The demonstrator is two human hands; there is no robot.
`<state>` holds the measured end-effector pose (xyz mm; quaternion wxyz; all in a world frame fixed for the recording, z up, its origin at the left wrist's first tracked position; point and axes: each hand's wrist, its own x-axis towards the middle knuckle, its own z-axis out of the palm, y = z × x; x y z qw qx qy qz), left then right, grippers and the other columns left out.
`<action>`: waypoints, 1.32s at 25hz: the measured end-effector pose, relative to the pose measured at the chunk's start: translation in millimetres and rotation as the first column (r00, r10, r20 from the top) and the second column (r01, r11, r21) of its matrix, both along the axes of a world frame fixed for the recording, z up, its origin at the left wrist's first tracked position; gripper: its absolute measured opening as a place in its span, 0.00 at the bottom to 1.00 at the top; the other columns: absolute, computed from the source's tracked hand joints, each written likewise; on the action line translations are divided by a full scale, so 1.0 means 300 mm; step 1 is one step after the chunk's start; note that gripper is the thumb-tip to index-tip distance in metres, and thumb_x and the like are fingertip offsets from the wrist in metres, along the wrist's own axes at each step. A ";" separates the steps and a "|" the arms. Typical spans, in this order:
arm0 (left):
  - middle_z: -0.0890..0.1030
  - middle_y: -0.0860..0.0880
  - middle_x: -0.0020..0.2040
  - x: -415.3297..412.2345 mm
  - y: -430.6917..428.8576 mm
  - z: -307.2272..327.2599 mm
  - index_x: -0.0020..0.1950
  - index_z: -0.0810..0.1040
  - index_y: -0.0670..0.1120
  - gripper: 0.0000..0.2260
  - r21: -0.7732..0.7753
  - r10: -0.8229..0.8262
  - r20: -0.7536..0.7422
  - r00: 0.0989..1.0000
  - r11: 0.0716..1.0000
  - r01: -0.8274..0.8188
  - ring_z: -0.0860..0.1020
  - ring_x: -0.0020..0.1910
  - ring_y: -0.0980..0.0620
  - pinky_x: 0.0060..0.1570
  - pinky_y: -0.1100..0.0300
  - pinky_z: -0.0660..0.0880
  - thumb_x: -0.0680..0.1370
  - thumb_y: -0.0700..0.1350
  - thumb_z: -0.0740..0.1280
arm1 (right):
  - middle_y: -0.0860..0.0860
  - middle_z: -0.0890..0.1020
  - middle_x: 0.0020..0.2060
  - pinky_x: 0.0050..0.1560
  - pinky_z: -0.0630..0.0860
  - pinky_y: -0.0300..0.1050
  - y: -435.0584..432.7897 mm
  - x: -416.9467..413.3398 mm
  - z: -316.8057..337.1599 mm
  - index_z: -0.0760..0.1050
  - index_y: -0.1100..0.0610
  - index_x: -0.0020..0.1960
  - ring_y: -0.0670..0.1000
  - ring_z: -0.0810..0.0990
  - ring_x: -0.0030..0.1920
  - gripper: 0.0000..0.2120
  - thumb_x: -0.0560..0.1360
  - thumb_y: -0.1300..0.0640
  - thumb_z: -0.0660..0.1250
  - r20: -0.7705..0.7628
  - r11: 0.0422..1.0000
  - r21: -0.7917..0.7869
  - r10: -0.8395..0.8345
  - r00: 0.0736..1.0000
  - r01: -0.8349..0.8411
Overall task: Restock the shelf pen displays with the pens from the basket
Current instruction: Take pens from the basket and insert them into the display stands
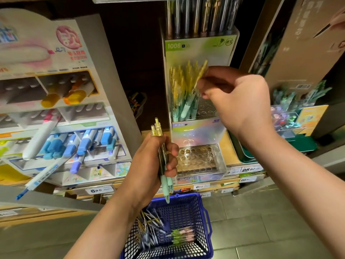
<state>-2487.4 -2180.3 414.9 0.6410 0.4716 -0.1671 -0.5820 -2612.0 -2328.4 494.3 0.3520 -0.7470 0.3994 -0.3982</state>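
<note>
Right fingers (204, 85) around one pen (201, 72) over part-filled display (206, 109), left fingers (172, 148) around several; more in basket (186, 196).

Pen bundle (166, 181) in left hand (149, 165), single pen (201, 71) between fingers (205, 84) of right hand (239, 98)

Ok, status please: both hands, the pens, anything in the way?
Left hand grips pen bundle. Right hand pinches single pen at display rack, free holes beside it. Basket below holds more pens. No obstruction seen.
</note>
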 end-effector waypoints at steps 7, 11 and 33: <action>0.80 0.41 0.44 -0.004 0.013 0.010 0.65 0.77 0.40 0.16 -0.057 -0.009 0.045 0.999 0.998 0.012 0.70 0.32 0.52 0.31 0.60 0.68 0.84 0.50 0.61 | 0.31 0.78 0.38 0.50 0.73 0.22 0.039 0.043 -0.067 0.86 0.51 0.52 0.30 0.79 0.41 0.07 0.76 0.51 0.73 -0.191 0.969 -0.218 0.076 0.979 -0.118; 0.80 0.42 0.45 -0.010 0.011 0.014 0.65 0.78 0.40 0.16 -0.079 -0.004 0.105 0.994 0.997 0.012 0.72 0.36 0.51 0.34 0.59 0.70 0.82 0.48 0.64 | 0.32 0.77 0.35 0.49 0.74 0.24 0.028 0.049 -0.083 0.86 0.50 0.52 0.27 0.78 0.39 0.07 0.76 0.49 0.73 -0.196 0.978 -0.185 0.064 0.978 -0.101; 0.74 0.45 0.34 -0.025 -0.048 -0.013 0.56 0.71 0.43 0.22 0.055 0.109 0.132 0.985 0.992 -0.117 0.64 0.28 0.51 0.29 0.58 0.63 0.85 0.61 0.51 | 0.47 0.86 0.37 0.48 0.84 0.54 -0.047 -0.044 0.011 0.81 0.49 0.49 0.47 0.87 0.39 0.04 0.78 0.56 0.68 0.148 0.998 0.058 -0.046 0.988 0.037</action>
